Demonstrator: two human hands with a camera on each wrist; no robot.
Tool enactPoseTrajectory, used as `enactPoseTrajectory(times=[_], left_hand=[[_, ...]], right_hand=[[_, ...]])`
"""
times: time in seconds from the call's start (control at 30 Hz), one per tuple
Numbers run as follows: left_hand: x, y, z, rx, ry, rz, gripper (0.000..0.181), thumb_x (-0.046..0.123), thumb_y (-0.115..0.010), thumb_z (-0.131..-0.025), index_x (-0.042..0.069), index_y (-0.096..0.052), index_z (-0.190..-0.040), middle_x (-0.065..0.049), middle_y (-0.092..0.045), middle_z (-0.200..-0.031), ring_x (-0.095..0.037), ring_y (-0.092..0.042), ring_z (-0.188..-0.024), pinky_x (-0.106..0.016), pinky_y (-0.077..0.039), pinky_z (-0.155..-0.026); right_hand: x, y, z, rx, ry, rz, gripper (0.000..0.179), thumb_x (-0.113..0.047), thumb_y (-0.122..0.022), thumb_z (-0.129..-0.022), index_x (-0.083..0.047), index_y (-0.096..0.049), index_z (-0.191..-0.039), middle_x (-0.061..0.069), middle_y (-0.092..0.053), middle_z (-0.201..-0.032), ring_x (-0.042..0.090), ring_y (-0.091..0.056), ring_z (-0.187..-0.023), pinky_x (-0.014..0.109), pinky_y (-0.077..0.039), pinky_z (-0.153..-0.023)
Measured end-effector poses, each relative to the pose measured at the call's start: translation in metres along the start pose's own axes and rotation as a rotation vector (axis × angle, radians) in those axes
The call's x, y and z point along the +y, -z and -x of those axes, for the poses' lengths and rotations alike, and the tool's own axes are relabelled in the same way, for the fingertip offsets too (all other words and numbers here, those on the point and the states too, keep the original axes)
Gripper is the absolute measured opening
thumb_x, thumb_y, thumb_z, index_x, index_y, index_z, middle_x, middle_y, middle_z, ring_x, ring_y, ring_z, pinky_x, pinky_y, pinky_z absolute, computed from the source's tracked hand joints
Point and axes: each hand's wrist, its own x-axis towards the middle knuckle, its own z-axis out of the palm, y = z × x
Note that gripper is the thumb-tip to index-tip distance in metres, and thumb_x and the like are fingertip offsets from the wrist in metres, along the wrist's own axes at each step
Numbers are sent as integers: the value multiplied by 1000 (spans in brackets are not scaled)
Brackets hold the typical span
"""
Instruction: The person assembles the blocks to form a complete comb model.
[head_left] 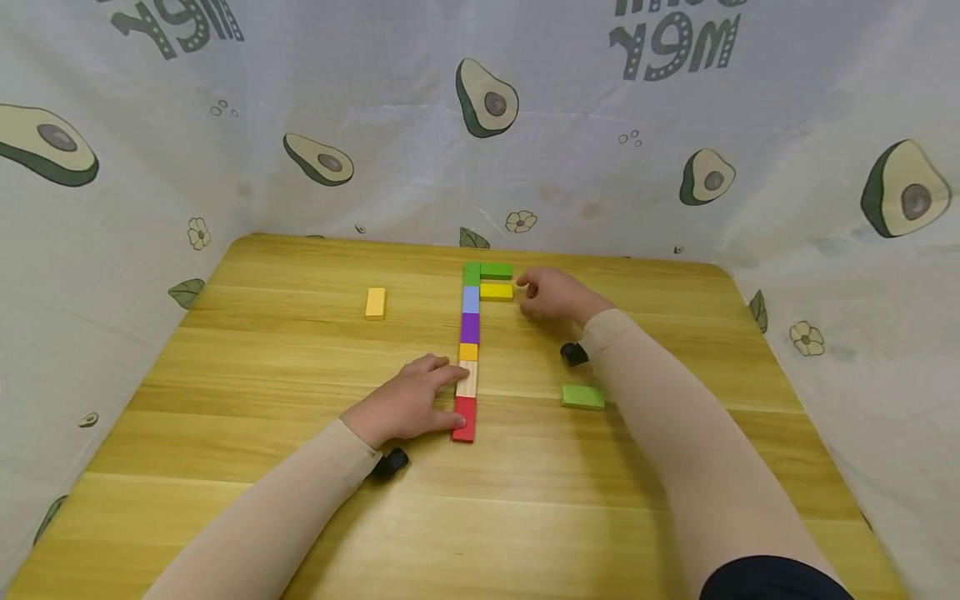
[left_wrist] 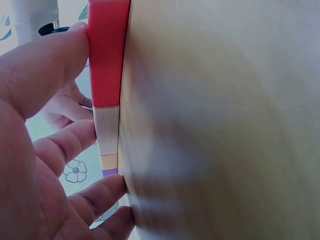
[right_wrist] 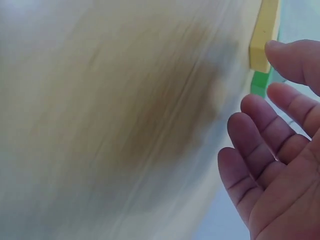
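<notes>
A straight row of wooden blocks lies on the table, running away from me in the head view. My left hand (head_left: 408,400) rests beside its near end, thumb on the red block (head_left: 465,428) and index fingertip on the plain wood block (head_left: 469,385). Beyond these lie orange (head_left: 468,352), purple (head_left: 470,328), blue (head_left: 471,299) and green (head_left: 472,274) blocks. Pointing right from the far end are another green block (head_left: 497,272) and a yellow block (head_left: 497,292). Just right of the yellow block's end hovers my right hand (head_left: 557,295), fingers loosely bent around nothing.
One light orange block (head_left: 376,303) lies apart on the left of the table (head_left: 300,350). A light green block (head_left: 582,397) lies near my right forearm. Behind the table hangs a white cloth (head_left: 405,192) printed with avocados.
</notes>
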Motion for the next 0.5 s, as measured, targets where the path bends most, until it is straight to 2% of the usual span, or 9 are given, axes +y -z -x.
enactPoseTrajectory(times=[0.2,0.5], left_hand=[[2,0,1,0,-9,-2,73,47,-81,-91,28,-52,-156,-11,-35,-169,-38,-27,-160,-54,-38,-124],[2,0,0,-5,-3,7,75,48,-81,-91,27,-51,-157,-11,-34,-170,-37,-25,-161,-56,-36,-125]], right_hand=[[8,4,26,-17,46,13,53,-21,-67,-101,0,-55,-148,21,-65,-134,36,-61,-124,53,-49,-111],[22,4,75,-53,32,20,54,-25,-71,-101,-2,-57,-148,20,-66,-134,36,-64,-124,54,-52,-108]])
